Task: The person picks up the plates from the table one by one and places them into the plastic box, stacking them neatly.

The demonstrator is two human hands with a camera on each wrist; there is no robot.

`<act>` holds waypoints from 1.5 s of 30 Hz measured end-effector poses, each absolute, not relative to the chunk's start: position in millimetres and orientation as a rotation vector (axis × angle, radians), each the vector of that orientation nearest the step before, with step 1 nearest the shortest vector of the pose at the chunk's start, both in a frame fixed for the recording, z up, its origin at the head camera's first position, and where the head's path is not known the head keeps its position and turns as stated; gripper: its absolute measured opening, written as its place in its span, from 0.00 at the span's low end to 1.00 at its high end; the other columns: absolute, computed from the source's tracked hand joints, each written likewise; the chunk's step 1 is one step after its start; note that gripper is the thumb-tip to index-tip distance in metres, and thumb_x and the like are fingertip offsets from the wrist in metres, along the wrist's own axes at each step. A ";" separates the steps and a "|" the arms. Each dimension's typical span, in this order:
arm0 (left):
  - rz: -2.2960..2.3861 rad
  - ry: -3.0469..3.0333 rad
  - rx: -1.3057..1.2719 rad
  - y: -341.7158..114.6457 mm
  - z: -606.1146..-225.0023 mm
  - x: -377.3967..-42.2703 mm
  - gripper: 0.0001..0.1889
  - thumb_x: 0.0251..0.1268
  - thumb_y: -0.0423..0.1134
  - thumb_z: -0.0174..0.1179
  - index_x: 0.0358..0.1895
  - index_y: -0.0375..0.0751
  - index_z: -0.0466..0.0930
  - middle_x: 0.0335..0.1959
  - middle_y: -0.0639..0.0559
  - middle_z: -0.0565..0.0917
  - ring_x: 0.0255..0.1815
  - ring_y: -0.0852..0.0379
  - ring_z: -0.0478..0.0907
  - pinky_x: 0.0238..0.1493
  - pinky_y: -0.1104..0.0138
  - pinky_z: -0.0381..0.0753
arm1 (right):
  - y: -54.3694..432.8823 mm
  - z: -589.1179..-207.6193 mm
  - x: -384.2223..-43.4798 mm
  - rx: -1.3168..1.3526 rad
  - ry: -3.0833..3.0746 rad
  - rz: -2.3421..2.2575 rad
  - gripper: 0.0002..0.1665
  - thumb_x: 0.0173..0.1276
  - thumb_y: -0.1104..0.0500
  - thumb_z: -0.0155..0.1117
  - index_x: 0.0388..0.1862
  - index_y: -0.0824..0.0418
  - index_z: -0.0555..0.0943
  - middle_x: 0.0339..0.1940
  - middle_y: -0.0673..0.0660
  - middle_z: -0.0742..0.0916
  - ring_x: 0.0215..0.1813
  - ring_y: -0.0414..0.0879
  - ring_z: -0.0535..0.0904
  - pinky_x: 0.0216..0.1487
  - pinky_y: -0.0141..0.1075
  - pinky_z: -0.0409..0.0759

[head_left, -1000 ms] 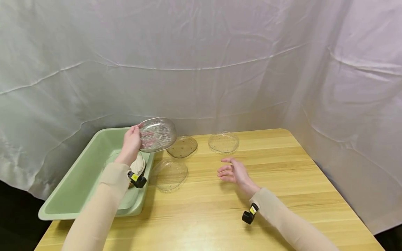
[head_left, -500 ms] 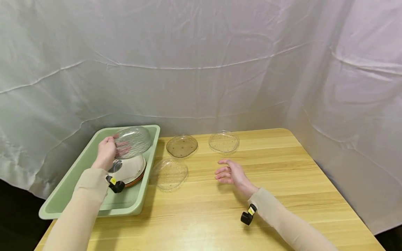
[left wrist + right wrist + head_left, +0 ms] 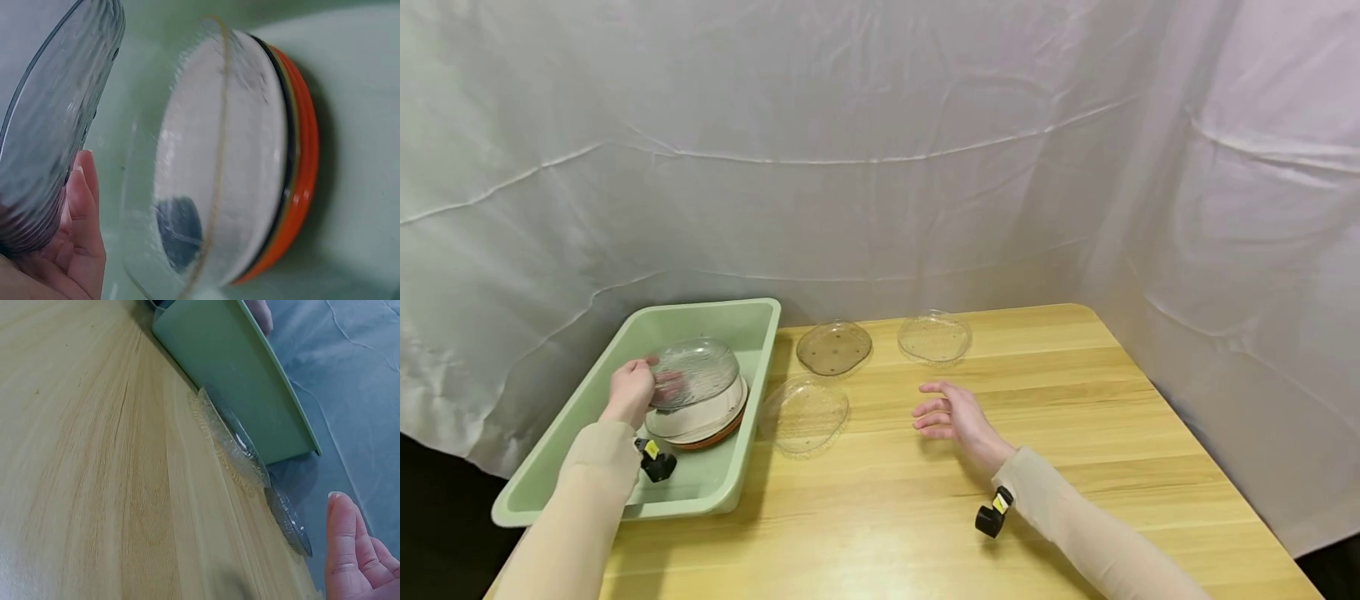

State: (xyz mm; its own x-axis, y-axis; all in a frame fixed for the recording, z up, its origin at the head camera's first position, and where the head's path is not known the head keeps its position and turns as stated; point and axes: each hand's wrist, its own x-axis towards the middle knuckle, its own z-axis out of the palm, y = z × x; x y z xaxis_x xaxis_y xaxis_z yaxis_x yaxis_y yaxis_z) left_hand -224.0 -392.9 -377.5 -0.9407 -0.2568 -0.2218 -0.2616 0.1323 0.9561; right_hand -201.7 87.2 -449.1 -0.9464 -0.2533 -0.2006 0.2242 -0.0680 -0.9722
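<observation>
My left hand [image 3: 631,392] grips the left edge of a clear ribbed glass plate [image 3: 700,371], holding it tilted inside the green tub [image 3: 512,500]. In the left wrist view the fingers [image 3: 84,219] lie under that plate [image 3: 56,112]. Below it sits a stack of plates: a clear one lies over a white plate [image 3: 707,417] with a dark patch, and an orange plate [image 3: 306,162] shows beneath. Over the wooden table, my right hand [image 3: 958,421] hovers with its fingers loosely bent and nothing in them.
Three glass plates lie on the wooden table [image 3: 880,517]: a clear plate [image 3: 807,417] by the tub, a brownish plate [image 3: 835,348] behind it, and another clear plate [image 3: 934,337] farther right. A pale curtain [image 3: 880,217] hangs behind and at the sides.
My left hand has carried the clear glass plate left and down, from above the tub's right rim to just over the stack inside. The right hand has barely moved.
</observation>
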 end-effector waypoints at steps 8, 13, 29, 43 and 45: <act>1.930 2.406 -0.591 -403.2 -391.4 -217.9 0.30 0.82 0.41 0.18 0.78 0.24 0.41 0.20 0.69 0.83 0.19 0.68 0.85 0.30 0.75 0.85 | 88.5 -450.9 -201.7 -0.038 1.876 -2.084 0.31 0.83 0.51 0.33 0.71 0.72 0.63 0.35 0.51 0.88 0.37 0.43 0.86 0.50 0.43 0.89; 1.878 2.451 -0.588 -406.6 -397.1 -216.5 0.30 0.82 0.40 0.18 0.77 0.23 0.42 0.21 0.69 0.83 0.21 0.70 0.85 0.30 0.76 0.85 | 88.4 -451.3 -201.5 -0.045 1.874 -2.084 0.31 0.84 0.51 0.34 0.71 0.72 0.63 0.35 0.51 0.88 0.37 0.43 0.87 0.50 0.42 0.89; 0.989 3.002 -0.676 -404.2 -402.5 -225.0 0.30 0.77 0.42 0.27 0.74 0.28 0.60 0.70 0.25 0.68 0.68 0.26 0.67 0.68 0.39 0.69 | 89.1 -455.8 -201.4 -0.022 1.852 -2.088 0.31 0.83 0.52 0.32 0.72 0.72 0.63 0.33 0.50 0.89 0.33 0.41 0.87 0.46 0.39 0.90; 0.786 3.027 -0.622 -408.9 -404.1 -224.1 0.32 0.71 0.39 0.34 0.74 0.23 0.57 0.70 0.18 0.62 0.67 0.18 0.61 0.70 0.36 0.64 | 91.7 -456.3 -199.7 -0.037 1.871 -2.064 0.32 0.83 0.50 0.36 0.73 0.72 0.62 0.36 0.51 0.89 0.35 0.41 0.87 0.45 0.36 0.89; 0.763 2.993 -0.596 -409.8 -404.0 -223.0 0.32 0.71 0.39 0.33 0.74 0.21 0.54 0.69 0.16 0.61 0.68 0.17 0.60 0.70 0.36 0.65 | 91.9 -456.6 -199.6 -0.038 1.870 -2.060 0.32 0.83 0.50 0.36 0.73 0.72 0.62 0.36 0.52 0.89 0.36 0.41 0.86 0.46 0.36 0.89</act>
